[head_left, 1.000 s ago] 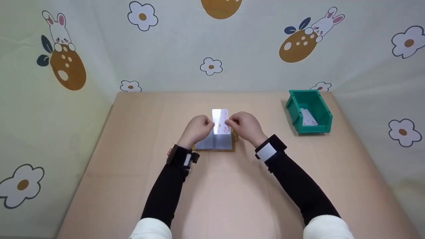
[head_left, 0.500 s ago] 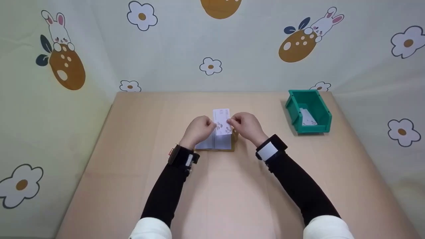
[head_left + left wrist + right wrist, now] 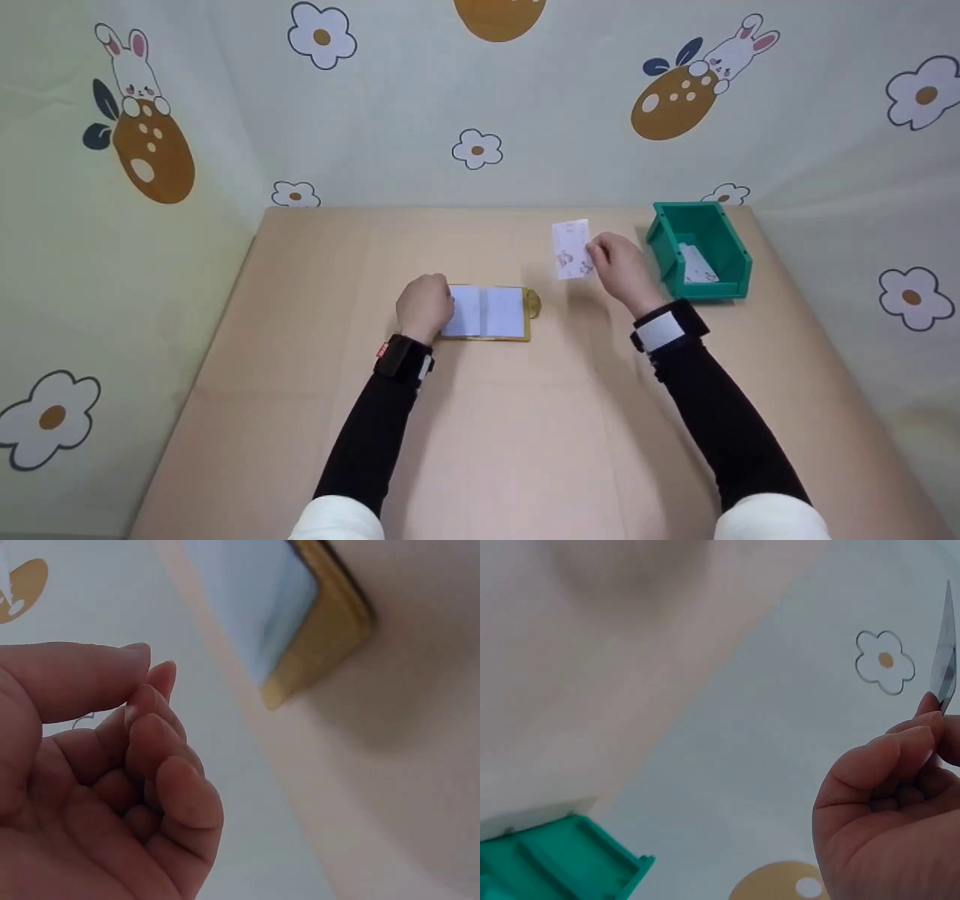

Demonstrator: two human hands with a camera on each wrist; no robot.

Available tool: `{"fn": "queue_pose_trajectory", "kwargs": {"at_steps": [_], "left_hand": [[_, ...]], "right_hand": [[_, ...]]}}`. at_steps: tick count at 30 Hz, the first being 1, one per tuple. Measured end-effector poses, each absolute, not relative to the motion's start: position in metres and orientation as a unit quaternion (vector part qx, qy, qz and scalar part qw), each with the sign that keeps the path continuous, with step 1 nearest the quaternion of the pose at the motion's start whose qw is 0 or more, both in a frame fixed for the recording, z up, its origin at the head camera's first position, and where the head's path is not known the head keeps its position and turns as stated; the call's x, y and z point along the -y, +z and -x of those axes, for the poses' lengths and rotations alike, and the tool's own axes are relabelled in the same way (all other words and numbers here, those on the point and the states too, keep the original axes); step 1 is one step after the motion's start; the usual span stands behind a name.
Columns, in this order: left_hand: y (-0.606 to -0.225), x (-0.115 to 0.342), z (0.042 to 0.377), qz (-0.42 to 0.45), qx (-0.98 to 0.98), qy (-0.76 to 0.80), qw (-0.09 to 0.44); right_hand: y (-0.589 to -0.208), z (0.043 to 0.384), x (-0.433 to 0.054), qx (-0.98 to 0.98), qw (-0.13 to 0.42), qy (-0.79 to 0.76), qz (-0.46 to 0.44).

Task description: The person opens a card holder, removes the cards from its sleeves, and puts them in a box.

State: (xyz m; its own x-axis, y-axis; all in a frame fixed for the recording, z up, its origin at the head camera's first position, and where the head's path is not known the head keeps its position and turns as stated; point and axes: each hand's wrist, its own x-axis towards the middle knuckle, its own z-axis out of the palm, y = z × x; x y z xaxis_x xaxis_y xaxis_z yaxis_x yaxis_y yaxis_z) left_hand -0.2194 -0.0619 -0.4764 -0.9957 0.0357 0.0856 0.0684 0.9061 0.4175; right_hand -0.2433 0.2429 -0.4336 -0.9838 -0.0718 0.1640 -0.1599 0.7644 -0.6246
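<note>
My right hand (image 3: 621,271) pinches a thin white card (image 3: 572,250) with a small printed design by its right edge. It holds the card upright, above the table and left of the green bin. In the right wrist view the card (image 3: 945,652) shows nearly edge-on between thumb and fingers. A small gold-covered booklet (image 3: 501,311) lies open on the table, with pale pages and a round gold tab at its right. My left hand (image 3: 425,306) is over the booklet's left side, its fingers curled and thumb against the index finger, holding nothing. The booklet's corner (image 3: 315,652) appears beyond those fingers.
A green bin (image 3: 705,289) stands at the back right of the table, with white cards (image 3: 696,264) inside. Patterned cloth (image 3: 390,112) hangs behind and along both sides of the wooden table (image 3: 510,435).
Both hands were at the card above the booklet. The left hand has let go and drawn back slightly left; the right has carried the card right and away, uncovering the booklet.
</note>
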Motion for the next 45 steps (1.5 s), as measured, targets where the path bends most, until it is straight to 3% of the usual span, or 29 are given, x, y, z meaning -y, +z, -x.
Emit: {"fn": "queue_pose_trajectory", "kwargs": {"at_steps": [26,45], "left_hand": [[-0.495,0.058,0.218,0.018,0.985,-0.170,0.028],[-0.495,0.059,0.215,0.043,0.985,-0.161,0.054]], "right_hand": [[-0.419,0.255,-0.400,0.944,0.054,0.281,0.167],[-0.431,0.261,-0.404,0.958,0.099,0.223,0.149]]}}
